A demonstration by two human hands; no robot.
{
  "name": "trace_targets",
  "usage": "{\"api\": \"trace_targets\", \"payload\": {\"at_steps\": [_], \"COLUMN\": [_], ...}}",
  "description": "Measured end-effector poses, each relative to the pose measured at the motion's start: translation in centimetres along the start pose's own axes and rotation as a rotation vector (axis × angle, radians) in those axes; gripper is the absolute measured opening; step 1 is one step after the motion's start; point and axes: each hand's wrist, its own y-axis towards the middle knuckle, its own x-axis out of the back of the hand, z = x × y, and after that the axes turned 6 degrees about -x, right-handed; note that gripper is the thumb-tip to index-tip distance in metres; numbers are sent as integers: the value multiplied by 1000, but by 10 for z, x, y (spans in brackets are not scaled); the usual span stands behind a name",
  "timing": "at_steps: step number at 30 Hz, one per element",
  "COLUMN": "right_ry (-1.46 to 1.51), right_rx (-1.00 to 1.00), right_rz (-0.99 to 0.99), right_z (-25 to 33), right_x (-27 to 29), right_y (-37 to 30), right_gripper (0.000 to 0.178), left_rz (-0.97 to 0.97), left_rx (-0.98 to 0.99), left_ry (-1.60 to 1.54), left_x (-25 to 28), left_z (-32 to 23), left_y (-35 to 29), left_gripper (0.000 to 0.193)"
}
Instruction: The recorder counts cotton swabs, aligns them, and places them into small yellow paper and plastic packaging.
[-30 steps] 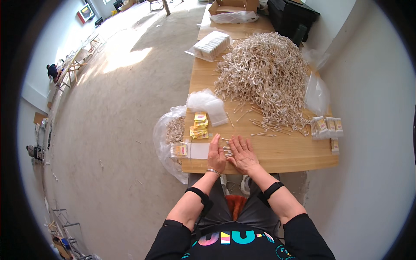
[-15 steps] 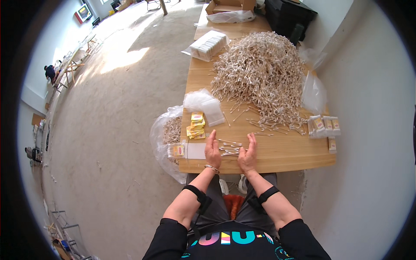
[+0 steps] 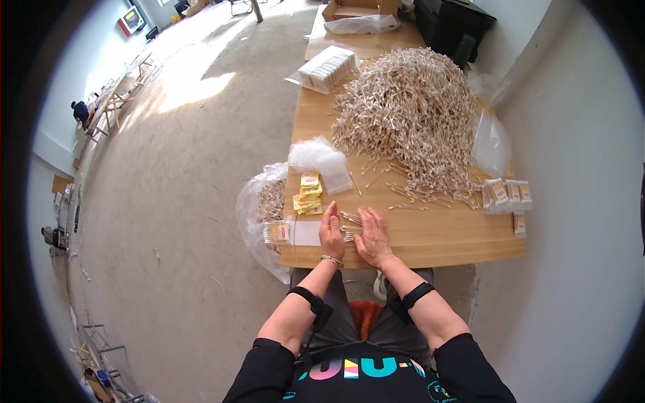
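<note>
A small bunch of cotton swabs lies on the wooden table between my two hands. My left hand stands on its edge along the left ends of the swabs, fingers stretched out. Over their right ends lies my right hand, palm down with extended fingers, hiding part of the bunch. Left of my left hand are a white card and a filled pack of swabs. Just beyond sit yellow printed cards and clear plastic bags.
A big heap of cotton swabs covers the table's middle. Filled packs lie at the right edge. A clear sack of swabs stands left of the table. A wrapped white bundle, cardboard box and black bin are farther back.
My right hand has moved left and turned palm down, onto the right ends of the swabs. The gap between my hands has narrowed. My left hand stays beside the swabs.
</note>
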Motion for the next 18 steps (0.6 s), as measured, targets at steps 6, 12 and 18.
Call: {"api": "trace_targets", "payload": {"at_steps": [6,12,18], "right_ry": [220,508,363], "right_rx": [-18,-229,-114], "right_rz": [23,-298,-251], "right_z": [-8,4,0], "right_x": [-9,-16,-22], "right_y": [5,6,8], "right_gripper": [50,46,45], "left_rz": [-27,-18,15], "left_rx": [-1,9,-22], "left_ry": [2,-37,30], "left_x": [-1,1,-2], "left_z": [1,-1,-13], "left_y": [0,-3,3], "left_gripper": [43,42,41]}}
